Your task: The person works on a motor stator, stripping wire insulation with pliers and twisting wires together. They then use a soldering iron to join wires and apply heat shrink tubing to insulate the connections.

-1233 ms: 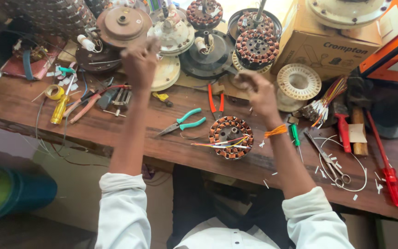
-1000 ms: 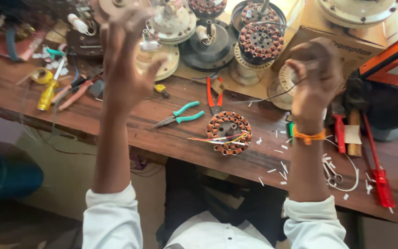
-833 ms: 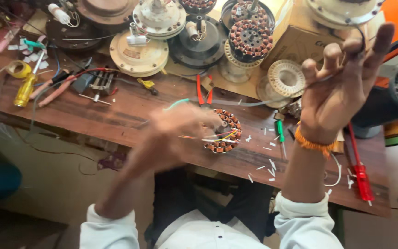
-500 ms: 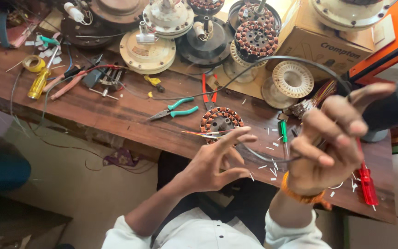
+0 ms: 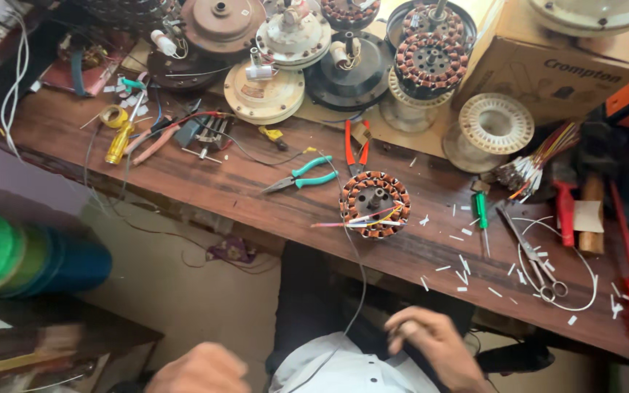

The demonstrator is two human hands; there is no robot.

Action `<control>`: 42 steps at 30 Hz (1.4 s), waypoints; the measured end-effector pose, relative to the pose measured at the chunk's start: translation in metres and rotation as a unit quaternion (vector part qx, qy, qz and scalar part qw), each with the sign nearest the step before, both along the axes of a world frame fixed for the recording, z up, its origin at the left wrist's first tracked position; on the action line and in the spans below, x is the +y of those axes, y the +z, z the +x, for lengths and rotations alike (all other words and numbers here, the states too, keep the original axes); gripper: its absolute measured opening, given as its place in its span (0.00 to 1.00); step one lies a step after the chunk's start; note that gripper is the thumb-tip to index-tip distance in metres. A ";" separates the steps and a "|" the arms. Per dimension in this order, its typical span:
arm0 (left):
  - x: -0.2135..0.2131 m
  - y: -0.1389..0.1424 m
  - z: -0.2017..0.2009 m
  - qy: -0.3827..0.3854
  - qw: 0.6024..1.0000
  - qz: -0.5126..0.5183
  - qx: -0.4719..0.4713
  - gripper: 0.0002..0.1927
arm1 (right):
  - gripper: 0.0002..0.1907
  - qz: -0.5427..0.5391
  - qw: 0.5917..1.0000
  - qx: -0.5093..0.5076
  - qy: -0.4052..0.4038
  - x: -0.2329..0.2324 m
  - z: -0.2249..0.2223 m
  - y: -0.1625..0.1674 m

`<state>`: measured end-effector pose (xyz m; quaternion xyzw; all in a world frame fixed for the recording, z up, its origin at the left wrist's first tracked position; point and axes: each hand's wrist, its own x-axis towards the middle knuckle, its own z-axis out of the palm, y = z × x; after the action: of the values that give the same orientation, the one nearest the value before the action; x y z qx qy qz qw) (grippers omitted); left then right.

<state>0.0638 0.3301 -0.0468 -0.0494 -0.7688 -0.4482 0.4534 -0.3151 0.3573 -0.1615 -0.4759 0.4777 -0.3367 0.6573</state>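
The right hand (image 5: 431,346) sits low by the lap, fingers pinching a thin wire (image 5: 359,273) that runs up and away to the stator (image 5: 374,204) on the surface (image 5: 242,191). The left hand (image 5: 198,370) (blurred, at the frame's edge) looks loosely curled; its grip cannot be told. Pliers (image 5: 301,175) lie left of the stator.

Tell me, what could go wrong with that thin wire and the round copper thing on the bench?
The thin wire runs from the wound stator down to the right hand, so a hard tug might drag the stator toward the bench's front edge or snap the wire. The wire could also snag on the teal-handled pliers beside it. The left hand is blurred; I cannot tell whether it grips anything.
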 end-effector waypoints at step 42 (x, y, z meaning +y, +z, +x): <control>0.000 -0.174 -0.127 0.058 0.731 0.678 -0.038 0.09 | 0.06 -0.305 0.919 0.232 -0.091 0.010 0.055 -0.015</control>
<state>-0.0627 0.3300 -0.2204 0.3330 -0.2783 -0.8250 0.3620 -0.2604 0.3669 -0.1766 -0.6723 0.5321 -0.4048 0.3179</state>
